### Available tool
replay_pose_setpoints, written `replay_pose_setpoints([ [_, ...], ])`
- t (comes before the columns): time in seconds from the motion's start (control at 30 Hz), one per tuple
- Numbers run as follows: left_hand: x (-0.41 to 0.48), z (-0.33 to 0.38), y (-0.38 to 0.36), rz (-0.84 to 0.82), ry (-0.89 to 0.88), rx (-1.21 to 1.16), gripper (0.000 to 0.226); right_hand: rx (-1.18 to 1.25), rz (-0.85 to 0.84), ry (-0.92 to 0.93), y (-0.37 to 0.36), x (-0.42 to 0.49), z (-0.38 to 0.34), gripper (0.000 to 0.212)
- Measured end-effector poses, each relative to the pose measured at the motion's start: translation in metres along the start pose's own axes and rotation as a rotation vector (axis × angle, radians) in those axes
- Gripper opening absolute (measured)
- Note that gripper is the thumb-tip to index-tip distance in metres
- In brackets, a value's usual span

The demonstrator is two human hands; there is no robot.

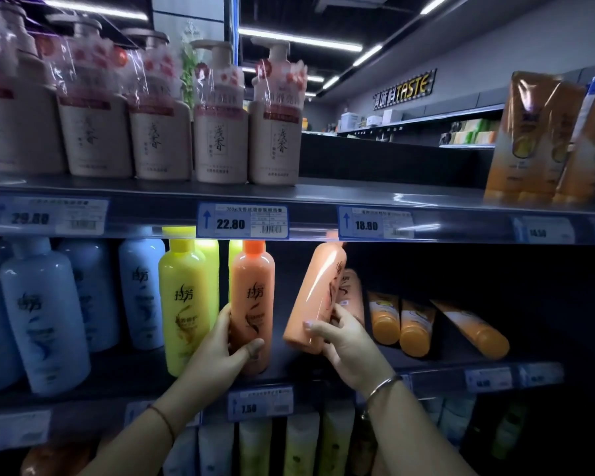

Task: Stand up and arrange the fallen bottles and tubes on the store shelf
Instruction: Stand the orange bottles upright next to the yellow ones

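Orange bottle [251, 304] stands upright near the shelf's front edge [310, 389], its lower half gripped by the left hand [220, 352], with a yellow bottle [182, 304] just beside that hand's outer side. Second orange bottle [318, 293] tilts, top toward the right, its base gripped by the right hand [347, 345]; a dark gap separates the hands. Right of that hand, three orange tubes [414, 328] lie flat, with dark shelf floor beyond them.

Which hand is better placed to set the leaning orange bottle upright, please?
Right. The right hand grips the leaning orange bottle near its base, with fingers curled round it. The left hand holds the upright orange bottle beside it.
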State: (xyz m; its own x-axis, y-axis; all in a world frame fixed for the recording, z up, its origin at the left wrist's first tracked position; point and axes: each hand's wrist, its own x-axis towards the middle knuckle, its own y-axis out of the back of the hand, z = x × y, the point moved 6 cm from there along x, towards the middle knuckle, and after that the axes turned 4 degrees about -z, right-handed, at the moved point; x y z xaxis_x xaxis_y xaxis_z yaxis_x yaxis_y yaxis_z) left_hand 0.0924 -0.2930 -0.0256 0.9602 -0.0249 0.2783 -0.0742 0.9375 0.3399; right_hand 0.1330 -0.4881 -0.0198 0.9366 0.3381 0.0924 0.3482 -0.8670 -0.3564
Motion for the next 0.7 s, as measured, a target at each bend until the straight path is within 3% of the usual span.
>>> replay_pose_setpoints([
  [0.1,0.001,-0.001,0.0,-0.011,0.015,0.008,0.052,-0.303,0.042,0.054,0.005,-0.001,-0.003,0.059],
  [0.27,0.004,-0.002,0.002,-0.034,0.042,0.044,0.06,-0.613,0.087,0.061,0.006,-0.001,-0.003,0.089],
  [0.53,0.009,0.006,-0.008,-0.056,0.031,0.081,0.055,-0.868,0.129,0.14,0.006,-0.003,-0.007,0.077],
  [0.7,0.012,0.009,-0.014,-0.045,0.009,0.08,0.065,-0.895,0.152,0.109,0.009,-0.007,-0.011,0.086],
])
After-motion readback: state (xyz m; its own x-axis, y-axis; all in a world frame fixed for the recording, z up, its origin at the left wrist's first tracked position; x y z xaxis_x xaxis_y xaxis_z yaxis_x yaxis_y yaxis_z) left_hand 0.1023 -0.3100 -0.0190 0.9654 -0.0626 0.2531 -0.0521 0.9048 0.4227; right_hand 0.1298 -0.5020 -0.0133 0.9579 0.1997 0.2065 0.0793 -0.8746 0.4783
